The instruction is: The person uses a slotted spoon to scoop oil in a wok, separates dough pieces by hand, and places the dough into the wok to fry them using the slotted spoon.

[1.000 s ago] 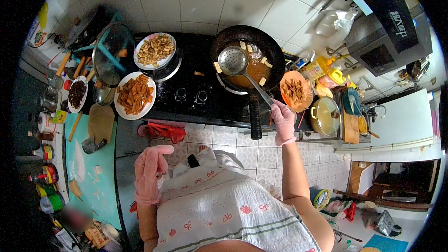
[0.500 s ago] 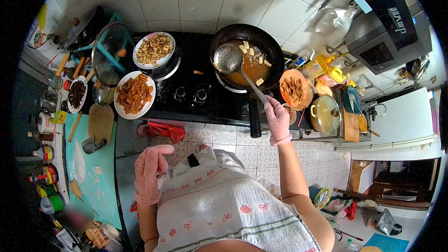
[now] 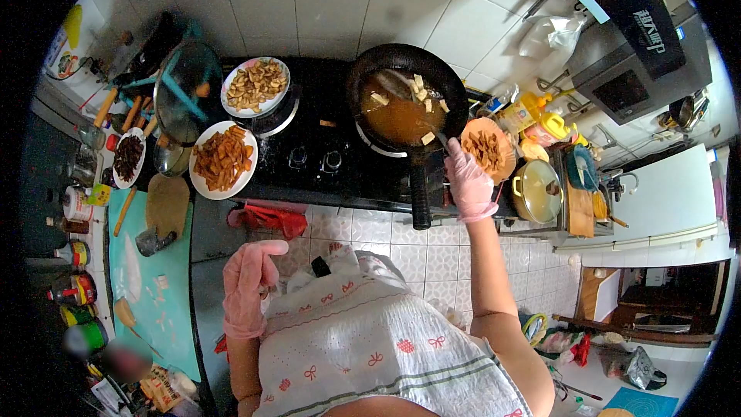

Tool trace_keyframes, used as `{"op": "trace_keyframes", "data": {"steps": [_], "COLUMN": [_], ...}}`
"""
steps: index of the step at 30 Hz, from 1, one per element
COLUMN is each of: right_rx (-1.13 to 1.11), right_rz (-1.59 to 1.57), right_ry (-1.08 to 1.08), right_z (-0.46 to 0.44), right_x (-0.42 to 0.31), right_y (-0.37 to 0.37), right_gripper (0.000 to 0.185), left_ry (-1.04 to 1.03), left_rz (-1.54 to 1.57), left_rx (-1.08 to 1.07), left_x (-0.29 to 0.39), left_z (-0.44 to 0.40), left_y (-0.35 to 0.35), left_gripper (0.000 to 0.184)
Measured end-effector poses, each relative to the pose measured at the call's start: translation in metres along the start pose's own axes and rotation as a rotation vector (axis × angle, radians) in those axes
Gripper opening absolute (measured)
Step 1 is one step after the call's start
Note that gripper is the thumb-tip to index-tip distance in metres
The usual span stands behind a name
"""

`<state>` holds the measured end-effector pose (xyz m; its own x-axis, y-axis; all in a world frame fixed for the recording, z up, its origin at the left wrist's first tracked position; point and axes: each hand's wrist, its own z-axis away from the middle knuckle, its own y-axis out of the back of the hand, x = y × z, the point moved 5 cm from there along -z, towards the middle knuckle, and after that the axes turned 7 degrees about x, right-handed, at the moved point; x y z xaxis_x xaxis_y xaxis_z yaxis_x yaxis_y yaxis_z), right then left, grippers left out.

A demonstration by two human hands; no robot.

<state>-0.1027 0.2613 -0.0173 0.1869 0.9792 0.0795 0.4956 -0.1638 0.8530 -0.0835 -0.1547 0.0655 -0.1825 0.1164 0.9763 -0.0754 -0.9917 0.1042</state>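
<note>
My right hand [image 3: 471, 181], in a thin clear pinkish glove, grips the handle of a metal skimmer [image 3: 395, 83]. The skimmer's head is blurred and dips into the brown oil at the back of the black wok [image 3: 355, 100]. Several pale, cut pieces [image 3: 419, 89] float around it, mostly on the right side. My left hand [image 3: 251, 286], gloved the same way, hovers at the left of the patterned apron [image 3: 363, 340]. One finger points right, the others bend loosely, and nothing shows in it.
Left of the wok are a plate of sliced mushrooms [image 3: 255, 86], a plate of browned pieces [image 3: 223, 159] and a glass lid [image 3: 187, 93]. An orange bowl [image 3: 502, 139] and a yellow pot [image 3: 538, 191] stand at the right. The wok's handle [image 3: 421, 201] sticks out toward me.
My right hand has moved slightly right, and the skimmer's head has gone from above the wok's left side into the oil at the back. The pale pieces have shifted. My left hand stays put.
</note>
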Motion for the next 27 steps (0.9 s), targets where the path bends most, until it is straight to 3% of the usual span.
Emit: {"op": "trace_keyframes", "data": {"steps": [8,12,13,15,20,23,27], "right_rx": [-0.055,0.047,-0.017,-0.021,-0.116,-0.251,-0.160], "right_rz": [0.238,-0.063,-0.220,-0.377,-1.095,-1.160,-1.019], "right_ry": [-0.078,-0.169,-0.355,-0.431,-0.877,-0.970,-0.748], "right_z": [-0.041,-0.024,-0.021,-0.011,0.013,0.019,0.023], "right_x": [0.055,0.085,0.083,0.088,0.085,0.081,0.078], "right_y": [-0.011,-0.029,-0.024,-0.035,-0.056,-0.040,-0.019], "right_gripper": [0.040,0.039,0.037,0.037,0.034,0.033,0.033], "left_ry": [-0.053,-0.034,-0.075,-0.158,-0.442,-0.612,-0.662], "left_rz": [-0.020,-0.001,-0.043,-0.126,-0.263,-0.269,-0.342], "left_rx": [0.004,0.014,-0.006,-0.050,-0.090,-0.051,-0.059], "left_x": [0.003,0.003,0.003,0.002,0.009,0.009,0.015], "left_z": [0.001,0.002,0.003,0.003,0.000,0.001,0.000], "left_y": [-0.002,-0.003,-0.004,-0.005,-0.012,-0.020,-0.027], "left_gripper": [0.042,0.031,0.027,0.020,0.028,0.034,0.036]}}
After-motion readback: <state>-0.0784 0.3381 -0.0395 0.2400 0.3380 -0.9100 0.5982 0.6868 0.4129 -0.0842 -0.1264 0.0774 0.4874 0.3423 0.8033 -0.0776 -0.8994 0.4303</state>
